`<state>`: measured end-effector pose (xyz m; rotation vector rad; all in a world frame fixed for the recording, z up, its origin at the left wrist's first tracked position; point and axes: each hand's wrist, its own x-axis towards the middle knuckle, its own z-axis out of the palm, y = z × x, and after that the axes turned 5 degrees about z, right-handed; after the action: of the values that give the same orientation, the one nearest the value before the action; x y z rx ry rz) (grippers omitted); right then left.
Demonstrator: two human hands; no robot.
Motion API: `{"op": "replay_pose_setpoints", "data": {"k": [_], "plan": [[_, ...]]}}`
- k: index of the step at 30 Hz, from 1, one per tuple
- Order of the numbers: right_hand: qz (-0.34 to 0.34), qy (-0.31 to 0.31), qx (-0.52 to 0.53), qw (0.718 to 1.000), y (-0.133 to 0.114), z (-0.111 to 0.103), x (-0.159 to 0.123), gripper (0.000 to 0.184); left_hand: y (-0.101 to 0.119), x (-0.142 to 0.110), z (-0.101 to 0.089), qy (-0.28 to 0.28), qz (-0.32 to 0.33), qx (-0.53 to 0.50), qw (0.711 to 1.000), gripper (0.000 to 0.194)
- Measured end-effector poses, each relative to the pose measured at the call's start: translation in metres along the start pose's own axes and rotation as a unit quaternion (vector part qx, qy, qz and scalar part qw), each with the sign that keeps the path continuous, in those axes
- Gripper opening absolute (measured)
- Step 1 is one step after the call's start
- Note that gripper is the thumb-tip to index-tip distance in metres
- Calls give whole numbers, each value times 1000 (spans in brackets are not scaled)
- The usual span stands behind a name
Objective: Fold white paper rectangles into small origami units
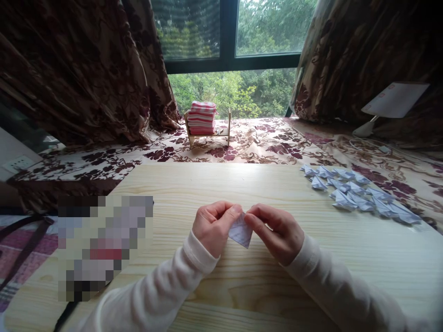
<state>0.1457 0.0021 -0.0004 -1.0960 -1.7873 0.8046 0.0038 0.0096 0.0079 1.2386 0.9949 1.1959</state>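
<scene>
A small folded piece of white paper (240, 234) with faint marks is held between my two hands, over the middle of the wooden table. My left hand (212, 226) pinches its upper left edge between thumb and curled fingers. From the other side, my right hand (278, 230) grips its upper right edge with thumb and forefinger. The paper's lower part hangs down to a point below my fingers. Its top edge is partly hidden by my fingertips. Several folded paper pieces (349, 189) lie in rows at the table's right back corner.
The pale wooden table (166, 281) fills the foreground. On its left lies a pixelated, blurred-out object (107, 244) with a dark strap. Behind, a small wooden rack (209, 135) holds stacked pink-and-white cloths (202, 118) on a flowered cover. A white lamp (394, 100) stands at the right.
</scene>
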Motion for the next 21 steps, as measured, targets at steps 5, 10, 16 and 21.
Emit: {"op": "replay_pose_setpoints", "data": {"k": [5, 10, 16, 21], "plan": [[17, -6, 18, 1000, 4, -1, -2, 25, -5, 3, -1, 8, -10, 2, 1000, 31], [53, 56, 40, 996, 15, -3, -3, 26, -2, 5, -7, -29, 25, 70, 997, 36], [65, 47, 63, 995, 15, -9, 0, 27, 0, 4, -11, -63, 25, 119, 991, 26], [78, -32, 65, 994, 15, -17, 2, 35, 3, 5, -12, -62, 15, 131, 989, 27]]}}
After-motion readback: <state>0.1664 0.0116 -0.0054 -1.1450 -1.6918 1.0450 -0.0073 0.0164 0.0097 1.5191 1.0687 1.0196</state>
